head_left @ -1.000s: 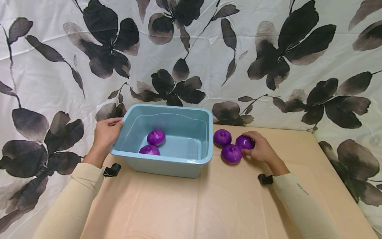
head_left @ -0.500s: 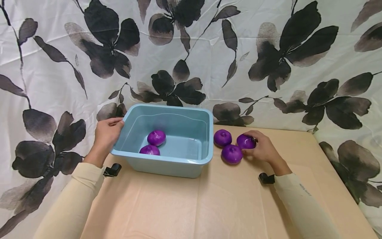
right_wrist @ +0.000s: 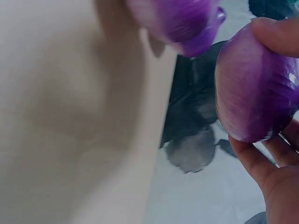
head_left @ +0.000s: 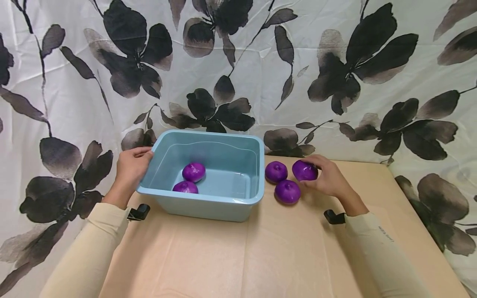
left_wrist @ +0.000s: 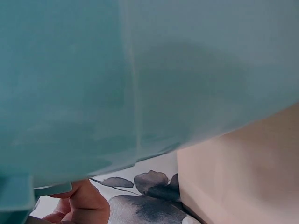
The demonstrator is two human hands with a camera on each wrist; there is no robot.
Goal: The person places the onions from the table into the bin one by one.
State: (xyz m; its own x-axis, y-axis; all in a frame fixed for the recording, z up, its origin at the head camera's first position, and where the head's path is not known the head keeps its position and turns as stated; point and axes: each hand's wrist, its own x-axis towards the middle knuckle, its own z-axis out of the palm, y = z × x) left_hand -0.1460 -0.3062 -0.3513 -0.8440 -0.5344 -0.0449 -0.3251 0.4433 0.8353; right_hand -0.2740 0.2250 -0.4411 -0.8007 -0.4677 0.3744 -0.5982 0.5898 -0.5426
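My left hand (head_left: 130,171) grips the left rim of a light blue plastic tub (head_left: 208,208). In the left wrist view the tub's wall (left_wrist: 93,93) fills most of the frame, and curled fingers (left_wrist: 88,205) show at its rim. Beyond the tub's right side, my right hand (head_left: 331,180) holds a shiny purple onion (head_left: 303,170) between thumb and fingers. The right wrist view shows this onion (right_wrist: 252,88) apart from the tabletop. Beside it, two more purple onions (head_left: 276,171) (head_left: 287,191) rest on the table. Inside the tub lie another two onions (head_left: 193,171) (head_left: 185,187).
The tub stands on a tan-covered table (head_left: 208,256). Behind it hangs a white cloth (head_left: 261,103) with dark flower prints. The table's right edge slopes away past my right forearm. Small black cameras (head_left: 138,212) are worn at both wrists.
The right hand has raised its onion slightly, up and away from the two beside it. My left hand and the tub have stayed in place.
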